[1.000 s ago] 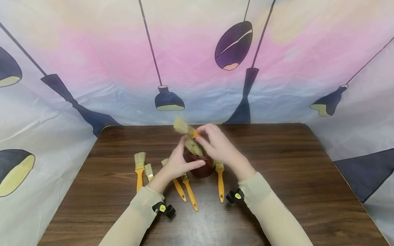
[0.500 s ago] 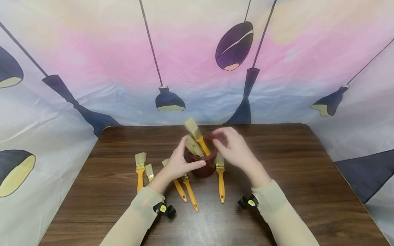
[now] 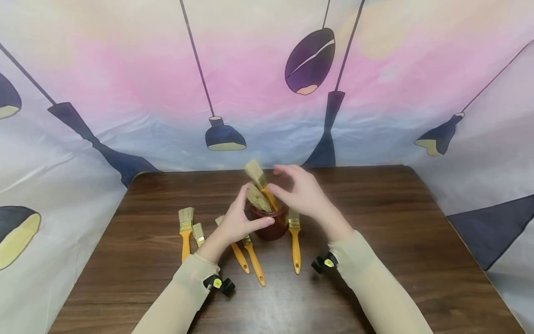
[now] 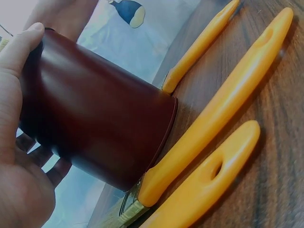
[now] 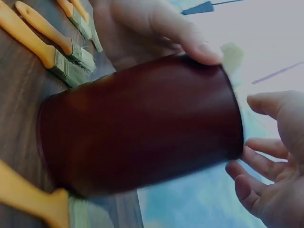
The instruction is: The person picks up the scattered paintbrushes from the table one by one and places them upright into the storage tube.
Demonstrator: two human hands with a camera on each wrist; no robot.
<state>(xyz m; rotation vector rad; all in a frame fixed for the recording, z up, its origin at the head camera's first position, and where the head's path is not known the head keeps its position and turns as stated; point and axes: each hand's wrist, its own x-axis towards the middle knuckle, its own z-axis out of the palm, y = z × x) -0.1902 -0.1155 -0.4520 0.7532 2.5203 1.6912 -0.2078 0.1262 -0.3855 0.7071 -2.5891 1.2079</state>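
A dark red-brown cup [image 3: 269, 231] stands on the table, and my left hand [image 3: 237, 219] grips its left side, thumb at the near rim. Inside the cup, a paintbrush [image 3: 255, 170] leans left with its bristles up and its orange handle down. Other bristles [image 3: 259, 199] show beside it, at the rim. My right hand [image 3: 303, 191] hovers over the right side of the cup, fingers loosely bent and apart. The right wrist view shows its fingers [image 5: 266, 164] close to the cup's rim, with nothing visible between them and the thumb.
On the table, one paintbrush [image 3: 295, 248] lies right of the cup. Two more, a near one [image 3: 255, 264] and another [image 3: 239, 257], lie partly under my left hand. Farther left are a wide brush [image 3: 186, 227] and a smaller brush [image 3: 198, 234]. A printed cloth [image 3: 267, 111] hangs behind.
My right hand held a paintbrush above the cup, then let it go inside and drew back to the right. Now it is back left, near that brush. My left hand stays on the cup.
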